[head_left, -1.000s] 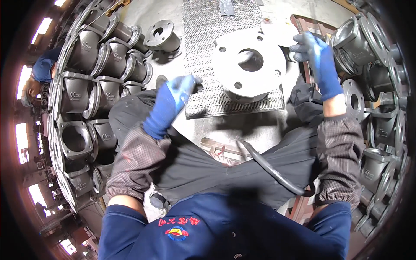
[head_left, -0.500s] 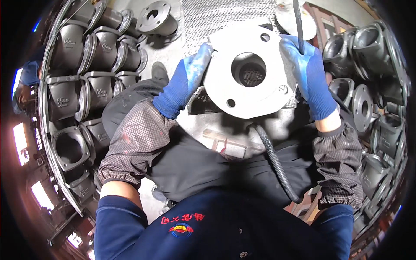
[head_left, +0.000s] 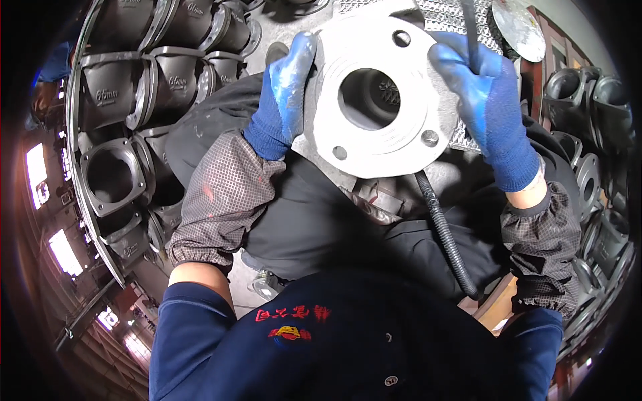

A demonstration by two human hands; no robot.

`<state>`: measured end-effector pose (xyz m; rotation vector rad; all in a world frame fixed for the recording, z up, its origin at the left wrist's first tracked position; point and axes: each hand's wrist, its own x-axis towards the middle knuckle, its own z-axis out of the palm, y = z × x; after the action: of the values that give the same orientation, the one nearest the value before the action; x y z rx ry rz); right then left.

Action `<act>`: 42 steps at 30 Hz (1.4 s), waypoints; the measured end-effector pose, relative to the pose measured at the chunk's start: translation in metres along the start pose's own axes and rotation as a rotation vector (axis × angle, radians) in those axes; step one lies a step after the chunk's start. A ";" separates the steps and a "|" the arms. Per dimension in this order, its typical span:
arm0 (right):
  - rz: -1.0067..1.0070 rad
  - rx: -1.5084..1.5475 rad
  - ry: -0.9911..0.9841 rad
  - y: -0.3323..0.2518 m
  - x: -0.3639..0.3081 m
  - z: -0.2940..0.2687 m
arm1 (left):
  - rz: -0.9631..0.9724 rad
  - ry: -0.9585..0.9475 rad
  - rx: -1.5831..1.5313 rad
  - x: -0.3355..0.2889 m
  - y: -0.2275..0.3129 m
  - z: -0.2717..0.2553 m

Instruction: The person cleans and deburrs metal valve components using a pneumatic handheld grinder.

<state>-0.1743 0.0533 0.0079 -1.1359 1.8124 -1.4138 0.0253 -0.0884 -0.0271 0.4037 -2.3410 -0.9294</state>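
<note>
Between my two hands is a heavy pipe-fitting casting [head_left: 418, 127], its round pale flange facing up. The flange has a large central bore and several bolt holes around it. My left hand [head_left: 292, 77], in a blue coated glove, presses against its left side with the fingers largely hidden behind it. My right hand [head_left: 485, 93], gloved the same way, grips the right side, its fingertips at the flange's upper right edge. A dark rod or cable [head_left: 470, 30] comes down from the top edge to my right hand; whether I hold it, I cannot tell.
Rows of dark grey flanged castings [head_left: 110, 87] stack up at my left, and more castings [head_left: 565, 83] stand at my right. A ribbed black hose [head_left: 445, 234] runs over my lap. Patterned metal plate [head_left: 445, 17] lies beyond the casting, with a round pale disc [head_left: 518, 30] beside it.
My view has shifted, so the surrounding stacks sit differently in the picture. The casting has tilted, showing more of its bore wall; both hands stay at its sides.
</note>
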 end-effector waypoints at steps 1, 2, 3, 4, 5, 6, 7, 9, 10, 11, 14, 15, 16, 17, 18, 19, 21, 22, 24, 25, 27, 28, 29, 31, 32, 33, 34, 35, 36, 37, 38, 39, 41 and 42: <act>-0.042 0.015 0.009 0.002 0.000 -0.002 | -0.356 0.082 -0.449 0.006 0.009 0.003; -0.083 0.031 0.019 0.005 0.000 -0.004 | -0.709 0.161 -0.901 0.010 0.020 0.003; -0.146 -0.037 0.035 0.008 0.000 -0.009 | -0.576 0.122 -0.713 0.015 0.028 -0.002; -0.139 -0.011 0.061 0.015 0.001 -0.007 | -0.641 0.136 -0.652 0.017 0.036 -0.004; -0.018 0.032 0.017 0.020 0.001 -0.008 | -0.708 0.150 -0.591 0.019 0.043 -0.006; 0.107 0.065 -0.020 0.024 0.001 -0.011 | -0.694 0.044 -0.347 0.019 0.041 -0.010; 0.089 0.158 0.049 0.029 0.002 -0.004 | -0.448 0.046 -0.163 0.018 0.039 -0.007; 0.157 0.214 0.079 0.036 0.002 -0.006 | -0.264 0.099 0.034 0.023 0.045 0.000; 0.134 0.204 0.079 0.045 0.004 -0.007 | -0.258 -0.003 0.126 0.027 0.048 -0.001; 0.137 0.182 0.090 0.050 0.004 -0.008 | -0.244 -0.104 0.215 0.032 0.052 -0.002; 0.233 0.080 0.136 0.055 0.008 -0.020 | -0.400 -0.161 0.140 0.048 0.064 0.015; 0.221 0.094 0.111 0.064 0.012 -0.012 | -0.108 -0.099 0.349 0.043 0.052 0.020; 0.202 0.036 0.120 0.063 0.012 -0.011 | 0.209 -0.035 0.532 0.047 0.046 0.025; 0.235 0.012 0.120 0.069 0.016 -0.014 | 0.117 -0.083 0.478 0.052 0.042 0.033; 0.272 -0.016 0.130 0.077 0.019 -0.021 | 0.027 -0.127 0.420 0.060 0.040 0.041; 0.353 0.099 0.173 0.078 0.021 -0.017 | -0.069 -0.163 0.383 0.066 0.040 0.043; 0.428 0.099 0.182 0.085 0.021 -0.016 | -0.080 -0.117 0.387 0.080 0.032 0.049; 0.491 0.072 0.182 0.078 0.018 -0.012 | -0.085 -0.165 0.415 0.089 0.021 0.052; 0.659 -0.101 -0.098 0.078 0.008 -0.045 | -0.036 -0.223 0.406 0.113 0.008 0.067; 0.722 0.108 -0.060 0.084 0.005 -0.042 | -0.022 -0.260 0.419 0.124 0.007 0.069; 0.320 0.013 -0.113 0.102 -0.009 -0.037 | -0.311 -0.343 0.353 0.140 0.021 0.070; 0.173 -0.117 -0.135 0.111 -0.020 -0.042 | 0.003 -0.357 0.435 0.143 0.008 0.077; 0.018 -0.236 -0.152 0.122 -0.029 -0.041 | 0.130 -0.318 0.297 0.141 0.002 0.079; 0.187 -0.182 -0.093 0.135 -0.028 -0.028 | 0.087 -0.330 -0.064 0.135 0.001 0.065; 0.221 -0.213 -0.065 0.137 -0.026 -0.021 | -0.084 -0.340 -0.306 0.134 0.008 0.056; 0.243 -0.242 -0.041 0.134 -0.021 -0.012 | 0.180 -0.279 -0.046 0.132 -0.005 0.048; 0.446 0.087 -0.034 0.112 -0.013 -0.006 | 0.433 -0.192 0.225 0.131 -0.018 0.039; 0.664 0.488 0.080 0.091 -0.007 -0.003 | 0.333 -0.219 0.153 0.131 -0.013 0.033; 0.868 0.792 0.279 0.075 -0.008 -0.006 | 0.233 -0.259 0.067 0.129 -0.009 0.036; 0.848 0.733 0.301 0.055 -0.011 -0.012 | 0.261 -0.216 0.062 0.126 -0.009 0.035; 0.827 0.672 0.324 0.047 -0.014 -0.019 | 0.289 -0.172 0.056 0.124 -0.006 0.037; 0.803 0.684 0.377 0.051 -0.019 -0.026 | 0.291 -0.218 0.086 0.125 0.003 0.039; 0.659 0.700 0.370 0.032 -0.025 -0.042 | 0.036 -0.257 -0.145 0.116 0.010 0.034; 0.565 0.665 0.388 0.032 -0.031 -0.049 | -0.144 -0.276 -0.307 0.113 0.019 0.038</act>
<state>-0.2090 0.1063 -0.0108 -0.0079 1.5173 -1.7363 -0.0881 -0.1084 0.0097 0.3379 -2.3771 -1.4709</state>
